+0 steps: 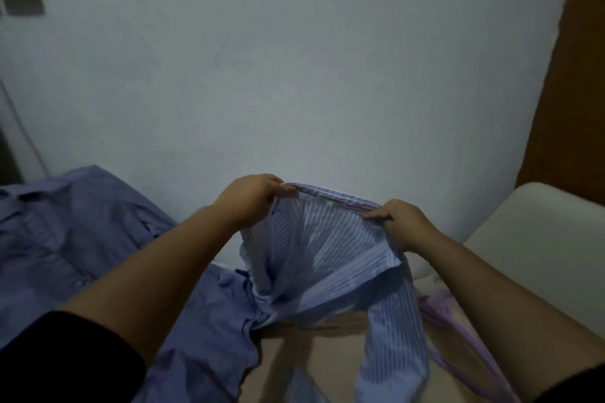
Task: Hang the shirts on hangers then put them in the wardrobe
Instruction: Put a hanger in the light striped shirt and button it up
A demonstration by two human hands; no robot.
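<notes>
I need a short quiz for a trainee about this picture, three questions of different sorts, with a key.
1. True or false: both hands grip the striped shirt at its collar.
2. Where does the plain blue shirt lie? A) left of the striped one B) right of it C) on a hanger
3. Fill in: the left hand and the right hand hold the collar ____ above the surface, not flat on it.

Key: 1 true; 2 A; 3 raised. No hanger can be clearly seen; a purple item at the right is too blurred to name.
</notes>
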